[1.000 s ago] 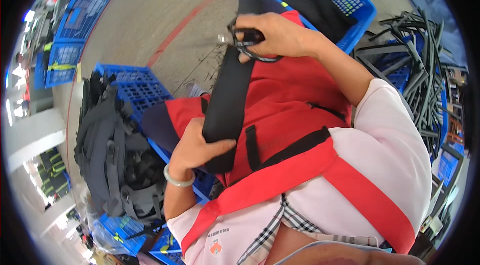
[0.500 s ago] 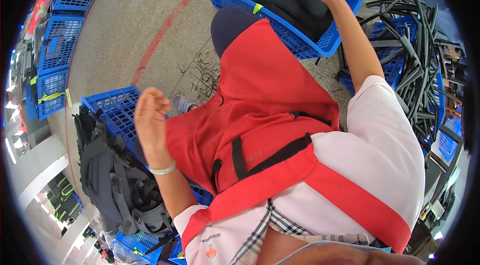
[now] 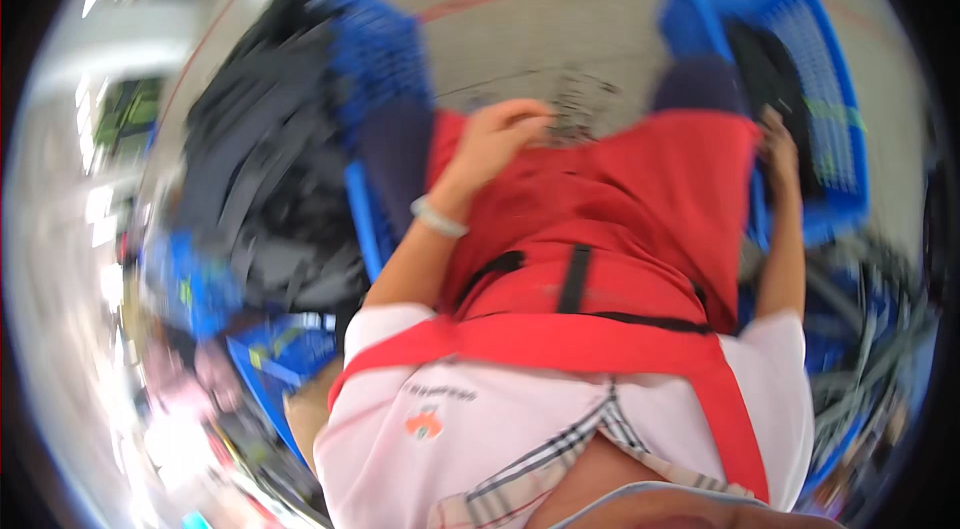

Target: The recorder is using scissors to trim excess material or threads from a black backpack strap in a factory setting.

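My left hand (image 3: 500, 141) hovers over the red apron (image 3: 600, 189) on my lap. Its fingers point to the right, loosely stretched and apart, with nothing seen in them. On the other side, my right hand (image 3: 780, 157) is at the near side of a blue plastic basket (image 3: 850, 169) that holds black fabric-like pieces (image 3: 775, 79). Motion smears the right hand's fingers, and whatever they hold, if anything, does not show.
A heap of dark grey strapped bags (image 3: 270, 149) lies on my left by another blue crate (image 3: 385, 54). Grey strips (image 3: 850, 299) fill a crate at lower right. Black scraps (image 3: 585, 94) litter the floor between my knees. Everything is blurred.
My view has swung left. My right hand has come back from over the black pieces to the basket's near side; the black-handled tool it held no longer shows. My left hand has come over my lap.
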`<state>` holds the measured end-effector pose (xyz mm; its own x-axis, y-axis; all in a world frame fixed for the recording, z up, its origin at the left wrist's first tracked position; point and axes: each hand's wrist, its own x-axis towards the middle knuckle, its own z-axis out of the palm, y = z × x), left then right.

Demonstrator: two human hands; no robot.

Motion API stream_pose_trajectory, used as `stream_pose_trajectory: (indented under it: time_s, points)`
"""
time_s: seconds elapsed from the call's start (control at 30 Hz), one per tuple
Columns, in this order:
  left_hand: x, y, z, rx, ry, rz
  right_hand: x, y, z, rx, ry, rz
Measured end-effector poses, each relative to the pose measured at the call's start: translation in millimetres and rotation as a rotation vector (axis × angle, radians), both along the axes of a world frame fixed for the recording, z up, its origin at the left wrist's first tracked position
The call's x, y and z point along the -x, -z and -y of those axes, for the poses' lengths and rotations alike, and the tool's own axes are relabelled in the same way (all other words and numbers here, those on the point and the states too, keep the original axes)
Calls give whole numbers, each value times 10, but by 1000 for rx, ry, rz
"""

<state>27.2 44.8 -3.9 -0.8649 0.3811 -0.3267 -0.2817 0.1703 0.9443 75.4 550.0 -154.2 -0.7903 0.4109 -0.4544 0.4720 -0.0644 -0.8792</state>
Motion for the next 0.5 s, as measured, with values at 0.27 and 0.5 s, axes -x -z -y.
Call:
stream_pose_trajectory:
  time_s: [0.27,0.5]
  points:
    - [14,-438,1281,-113,-540,-225,620,-1470,1266,-42,-362,-438]
    - [390,-606,2476,-398,-917,-227,812,-1611,1675,-832,-379,-437]
